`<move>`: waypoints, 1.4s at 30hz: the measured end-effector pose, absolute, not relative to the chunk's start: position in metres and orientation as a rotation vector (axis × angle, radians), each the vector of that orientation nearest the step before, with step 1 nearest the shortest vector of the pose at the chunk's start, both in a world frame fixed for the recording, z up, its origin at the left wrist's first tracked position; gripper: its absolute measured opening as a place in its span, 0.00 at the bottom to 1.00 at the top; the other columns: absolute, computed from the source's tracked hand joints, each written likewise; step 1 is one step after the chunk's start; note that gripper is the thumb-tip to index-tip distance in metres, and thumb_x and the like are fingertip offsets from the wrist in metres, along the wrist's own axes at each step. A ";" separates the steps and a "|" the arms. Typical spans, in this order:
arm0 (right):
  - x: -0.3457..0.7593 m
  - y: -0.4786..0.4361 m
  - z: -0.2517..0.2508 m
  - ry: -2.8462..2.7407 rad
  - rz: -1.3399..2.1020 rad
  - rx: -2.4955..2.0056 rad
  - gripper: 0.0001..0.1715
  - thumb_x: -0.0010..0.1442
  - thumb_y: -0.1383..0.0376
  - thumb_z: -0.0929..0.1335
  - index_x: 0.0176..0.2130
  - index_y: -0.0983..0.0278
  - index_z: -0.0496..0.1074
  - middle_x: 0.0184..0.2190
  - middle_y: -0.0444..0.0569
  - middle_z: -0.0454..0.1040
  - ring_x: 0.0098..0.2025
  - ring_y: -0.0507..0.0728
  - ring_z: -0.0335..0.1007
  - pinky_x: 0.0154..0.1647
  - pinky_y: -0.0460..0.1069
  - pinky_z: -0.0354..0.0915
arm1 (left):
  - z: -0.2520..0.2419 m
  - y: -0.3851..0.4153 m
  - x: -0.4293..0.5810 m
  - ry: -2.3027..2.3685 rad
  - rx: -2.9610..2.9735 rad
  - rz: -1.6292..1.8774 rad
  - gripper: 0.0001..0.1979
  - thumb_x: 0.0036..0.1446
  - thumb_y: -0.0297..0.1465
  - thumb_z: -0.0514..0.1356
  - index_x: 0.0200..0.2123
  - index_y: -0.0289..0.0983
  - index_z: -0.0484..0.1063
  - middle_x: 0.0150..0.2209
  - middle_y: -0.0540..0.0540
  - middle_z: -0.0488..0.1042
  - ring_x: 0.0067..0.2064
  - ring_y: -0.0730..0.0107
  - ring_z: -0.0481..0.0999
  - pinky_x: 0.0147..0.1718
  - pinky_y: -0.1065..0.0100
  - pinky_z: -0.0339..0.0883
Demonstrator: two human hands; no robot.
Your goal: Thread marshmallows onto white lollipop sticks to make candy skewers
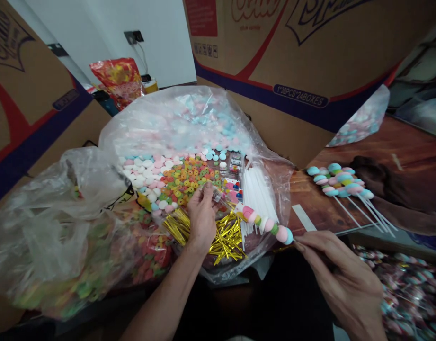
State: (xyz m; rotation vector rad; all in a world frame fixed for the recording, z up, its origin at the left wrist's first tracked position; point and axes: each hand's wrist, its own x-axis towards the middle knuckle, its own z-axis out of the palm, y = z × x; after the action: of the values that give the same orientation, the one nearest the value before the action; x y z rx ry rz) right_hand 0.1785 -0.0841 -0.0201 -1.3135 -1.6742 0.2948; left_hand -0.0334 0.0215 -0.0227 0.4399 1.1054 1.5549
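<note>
Between the thumb and fingertips of my left hand is the end of a small clear printed wrapper. A candy skewer of pink, blue, white and green pieces points toward that wrapper, its far end at or inside the printed part; I cannot tell how far in. My right hand is closed on the skewer's stick near the blue end piece. Gold twist ties lie beside and under my left hand. Just beyond are ring-shaped gummies, pink and white candies and white sticks.
A big clear bag of pastel candies stands behind the loose ones. Finished skewers lie on the wooden table at right. Wrapped ones fill a box below. Bagged gummies are at left. Large cardboard boxes rise behind.
</note>
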 end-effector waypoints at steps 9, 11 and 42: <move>0.162 -0.076 -0.022 -1.598 0.363 -1.287 0.05 0.61 0.70 0.70 0.37 0.60 0.76 0.31 0.47 0.75 0.32 0.54 0.73 0.32 0.48 0.69 | -0.027 0.014 -0.019 1.146 0.593 1.677 0.16 0.52 0.42 0.67 0.28 0.37 0.70 0.26 0.53 0.70 0.28 0.77 0.70 0.29 0.76 0.66; 0.160 -0.076 -0.023 -1.608 0.367 -1.264 0.06 0.61 0.71 0.70 0.37 0.60 0.76 0.30 0.46 0.75 0.31 0.54 0.73 0.31 0.47 0.69 | -0.028 0.015 -0.019 1.131 0.542 1.697 0.16 0.51 0.42 0.67 0.28 0.37 0.69 0.26 0.53 0.70 0.28 0.77 0.71 0.29 0.75 0.66; 0.109 -0.072 -0.039 -1.666 0.217 -1.333 0.07 0.65 0.76 0.65 0.39 0.67 0.71 0.30 0.48 0.69 0.32 0.53 0.67 0.36 0.47 0.65 | -0.017 -0.004 0.013 0.834 0.393 1.371 0.19 0.55 0.46 0.64 0.32 0.36 0.69 0.27 0.51 0.71 0.29 0.76 0.72 0.27 0.74 0.63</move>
State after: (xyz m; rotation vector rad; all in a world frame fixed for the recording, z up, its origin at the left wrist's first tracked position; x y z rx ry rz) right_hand 0.1094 -0.0718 -0.0388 -1.3334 -1.6659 0.2169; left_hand 0.0135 -0.0036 -0.0168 0.3926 0.8338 1.3710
